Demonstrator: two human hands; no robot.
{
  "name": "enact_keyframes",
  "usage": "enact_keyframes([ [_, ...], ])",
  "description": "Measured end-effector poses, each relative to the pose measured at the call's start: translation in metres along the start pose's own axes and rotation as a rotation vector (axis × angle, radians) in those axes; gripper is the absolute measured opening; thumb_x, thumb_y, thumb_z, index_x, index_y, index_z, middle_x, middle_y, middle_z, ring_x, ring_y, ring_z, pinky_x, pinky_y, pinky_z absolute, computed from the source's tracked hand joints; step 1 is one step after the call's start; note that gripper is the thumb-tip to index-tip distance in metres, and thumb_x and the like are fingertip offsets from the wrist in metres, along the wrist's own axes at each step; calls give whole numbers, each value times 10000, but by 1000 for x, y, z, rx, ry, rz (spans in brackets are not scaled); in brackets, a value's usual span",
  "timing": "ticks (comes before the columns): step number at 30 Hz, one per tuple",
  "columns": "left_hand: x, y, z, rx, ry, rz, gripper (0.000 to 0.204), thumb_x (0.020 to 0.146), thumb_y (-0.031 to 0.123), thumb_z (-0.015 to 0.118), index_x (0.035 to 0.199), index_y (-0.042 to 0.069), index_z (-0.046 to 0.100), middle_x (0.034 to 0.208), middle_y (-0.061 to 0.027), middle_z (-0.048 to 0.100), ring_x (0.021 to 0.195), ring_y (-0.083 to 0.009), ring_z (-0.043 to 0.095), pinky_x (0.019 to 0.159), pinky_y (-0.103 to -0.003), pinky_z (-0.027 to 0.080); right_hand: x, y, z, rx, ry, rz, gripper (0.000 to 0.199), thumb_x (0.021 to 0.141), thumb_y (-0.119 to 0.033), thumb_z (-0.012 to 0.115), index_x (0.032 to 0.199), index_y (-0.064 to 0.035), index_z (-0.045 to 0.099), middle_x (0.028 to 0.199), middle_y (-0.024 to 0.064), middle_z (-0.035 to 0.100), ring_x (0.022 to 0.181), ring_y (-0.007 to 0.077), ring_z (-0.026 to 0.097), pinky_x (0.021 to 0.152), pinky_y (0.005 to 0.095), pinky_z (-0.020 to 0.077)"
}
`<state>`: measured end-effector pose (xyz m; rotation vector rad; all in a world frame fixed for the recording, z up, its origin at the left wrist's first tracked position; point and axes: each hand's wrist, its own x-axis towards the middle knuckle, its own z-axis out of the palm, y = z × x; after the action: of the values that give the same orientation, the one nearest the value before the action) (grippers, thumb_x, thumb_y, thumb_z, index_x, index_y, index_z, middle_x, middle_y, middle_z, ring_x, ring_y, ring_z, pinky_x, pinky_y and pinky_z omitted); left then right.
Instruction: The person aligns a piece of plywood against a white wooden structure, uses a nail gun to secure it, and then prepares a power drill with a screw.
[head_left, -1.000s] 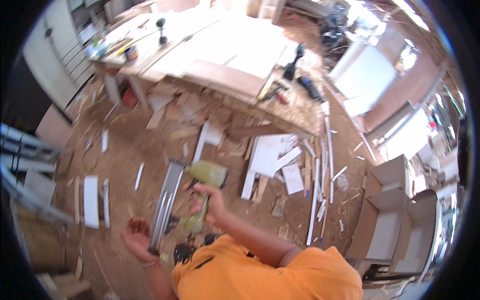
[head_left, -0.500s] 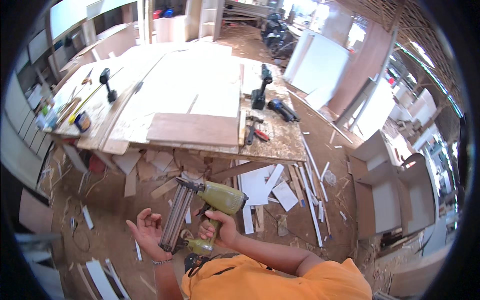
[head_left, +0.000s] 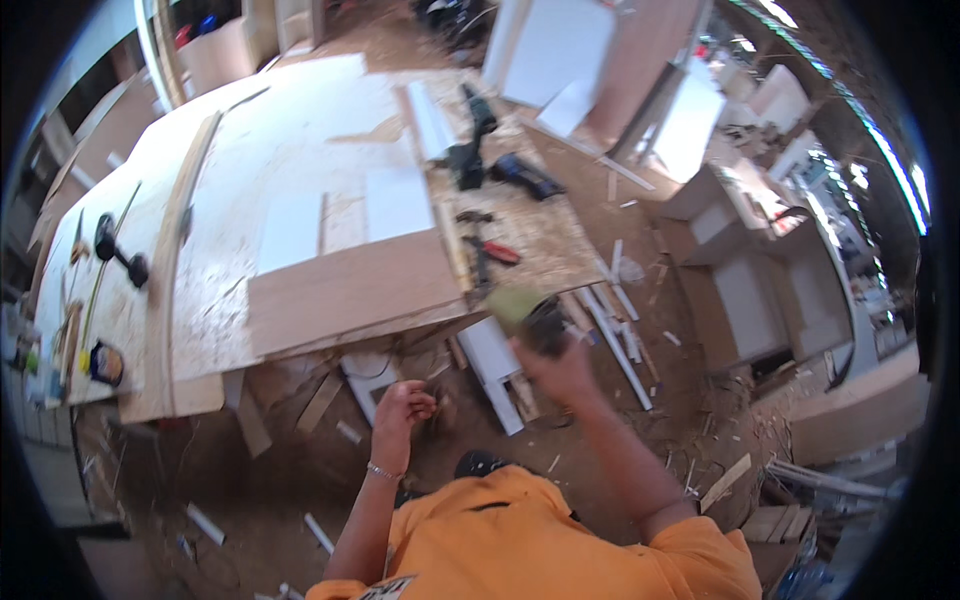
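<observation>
I see my right hand (head_left: 556,372) clamped on the green nail gun (head_left: 528,312) (blurred) at the counter (head_left: 340,290) edge; left hand (head_left: 400,410) curled empty.

My workbench (head_left: 300,150) carries a brown board (head_left: 350,290) at its near edge, 2 white panels (head_left: 290,230) mid-top, drills (head_left: 470,150) and red pliers (head_left: 495,252) toward its right edge. Offcuts (head_left: 495,370) litter the sawdusty floor (head_left: 690,400) below.
</observation>
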<state>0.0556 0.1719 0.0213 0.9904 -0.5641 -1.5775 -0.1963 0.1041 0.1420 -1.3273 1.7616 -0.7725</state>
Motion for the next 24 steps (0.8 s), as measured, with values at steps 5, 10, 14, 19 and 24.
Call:
enact_keyframes([
  [5,22,7,-57,173,278,-241,255,1032,270,617,1109,34,672,955,-68,723,830,-123,672,754,-257,526,118,19,-29,-450,-135,-21,528,845,-181,725,1328,-3,606,1138,256,700,1065,378,679,953,444,525],
  [10,63,56,-72,435,459,-154,250,1032,249,628,1160,36,657,969,-54,723,840,-96,660,763,-244,519,240,52,-18,-702,-120,-221,649,841,-59,649,1471,-39,490,1340,272,601,1204,445,593,1015,494,495],
  [14,98,92,-57,597,593,-53,246,1026,226,632,1159,20,654,994,-75,723,881,-111,661,804,-271,531,311,77,-6,-895,81,-331,702,838,-28,658,1512,-119,483,1260,213,636,1138,421,626,963,505,515],
  [19,139,115,-30,1221,518,-54,423,963,280,691,1240,-32,621,1031,-177,700,943,-262,683,871,-377,540,374,185,11,-878,353,-379,647,873,-11,594,1505,-121,513,1204,265,629,1155,454,575,1018,531,447],
  [24,179,100,-61,1405,409,-54,624,846,149,765,1391,4,498,1334,-244,534,1220,-382,559,1040,-461,479,310,85,42,-564,213,-288,333,878,-147,678,1202,-70,685,1172,209,648,1155,393,596,993,494,490],
])
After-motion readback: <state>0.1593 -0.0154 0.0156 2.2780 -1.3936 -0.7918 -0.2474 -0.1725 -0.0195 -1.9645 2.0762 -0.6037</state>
